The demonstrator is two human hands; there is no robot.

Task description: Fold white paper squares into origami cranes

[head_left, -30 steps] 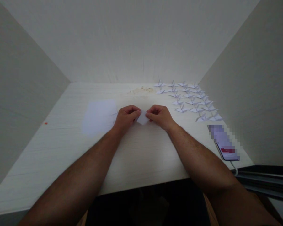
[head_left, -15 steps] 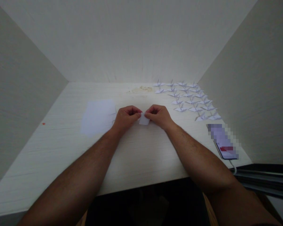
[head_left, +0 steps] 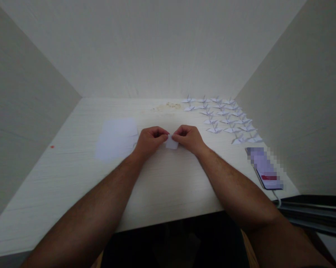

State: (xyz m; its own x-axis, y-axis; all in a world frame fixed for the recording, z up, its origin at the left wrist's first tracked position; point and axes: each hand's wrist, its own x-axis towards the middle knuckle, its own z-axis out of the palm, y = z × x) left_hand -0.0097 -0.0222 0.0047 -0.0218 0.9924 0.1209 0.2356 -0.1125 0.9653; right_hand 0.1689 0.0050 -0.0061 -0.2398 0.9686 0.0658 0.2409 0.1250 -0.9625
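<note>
A small square piece of white paper (head_left: 172,143) is held up between my two hands near the middle of the table. My left hand (head_left: 152,140) pinches its upper left corner between thumb and forefinger. At the upper right corner, my right hand (head_left: 188,137) grips it the same way. The lower part of the paper hangs free below the fingertips. Whether it is folded in layers I cannot make out. Left of my left hand lies a stack of white paper sheets (head_left: 116,137), its right edge partly covered by that hand.
Several folded paper cranes (head_left: 228,121) stand in rows at the back right. A phone (head_left: 264,169) with a cable lies at the right edge. A small orange spot (head_left: 52,146) marks the table (head_left: 168,186) at left. Partition walls (head_left: 162,48) enclose the back and sides.
Almost nothing differs. The paper has tilted very slightly between my fingers, and both hands keep their pinch in the same place.
</note>
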